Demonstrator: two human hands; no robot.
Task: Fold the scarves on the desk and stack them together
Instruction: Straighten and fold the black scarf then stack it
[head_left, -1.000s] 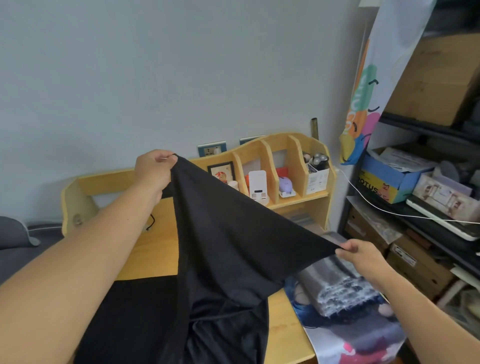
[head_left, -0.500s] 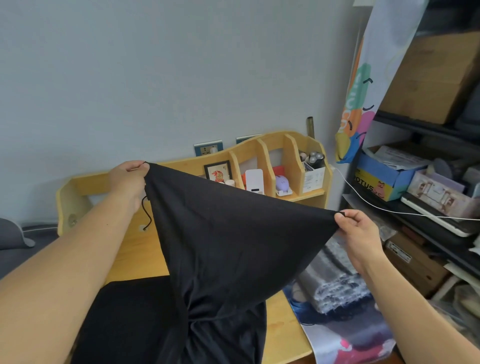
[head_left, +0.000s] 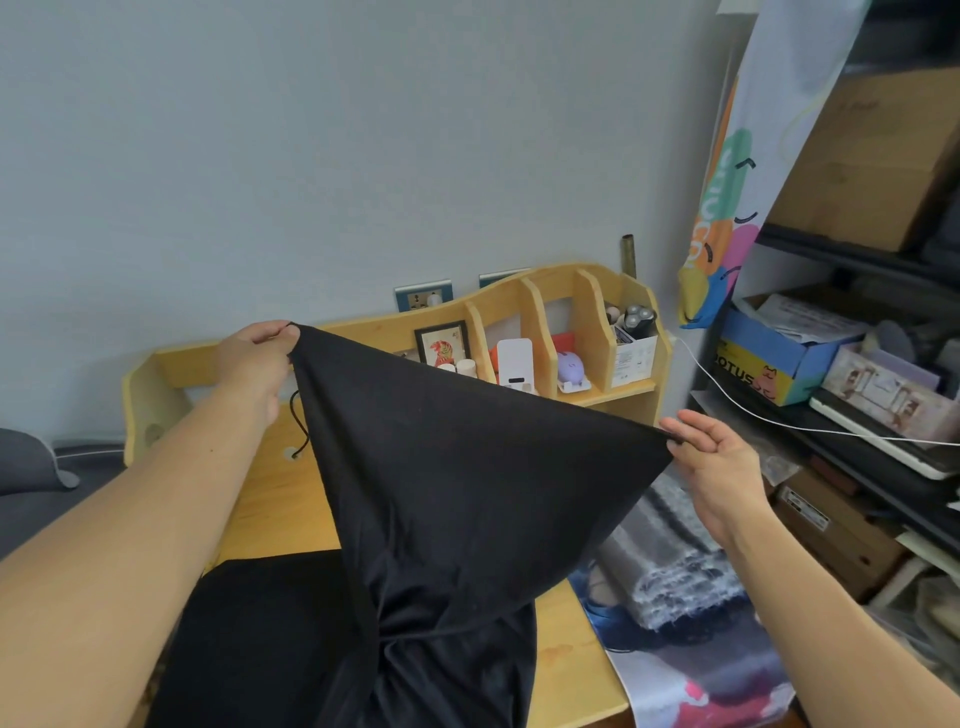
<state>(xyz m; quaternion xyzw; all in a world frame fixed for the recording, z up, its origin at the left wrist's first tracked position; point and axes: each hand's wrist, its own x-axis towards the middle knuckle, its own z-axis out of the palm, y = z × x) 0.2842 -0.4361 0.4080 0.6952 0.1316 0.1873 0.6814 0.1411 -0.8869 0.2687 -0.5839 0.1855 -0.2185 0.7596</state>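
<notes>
nearest the camera, the lower part of the black scarf (head_left: 457, 499) bunches and twists on the wooden counter (head_left: 270, 499), overlapping a flat dark cloth (head_left: 260, 639) lying at the counter's near left edge. a grey fringed scarf (head_left: 670, 566) lies on a printed sheet (head_left: 717, 670) that hangs past the counter's right edge. above the counter, the black scarf is stretched taut between both hands, its top edge sloping down to the right. the left hand (head_left: 254, 358) has its grip pinched closed on the higher corner; the right hand (head_left: 711, 457) pinches the lower corner with thumb and forefinger, other fingers loose. bare wood shows under the left arm. behind, a wooden organizer (head_left: 561, 306) stands against the wall; crowded shelves (head_left: 852, 249) close in just right of the right hand.
</notes>
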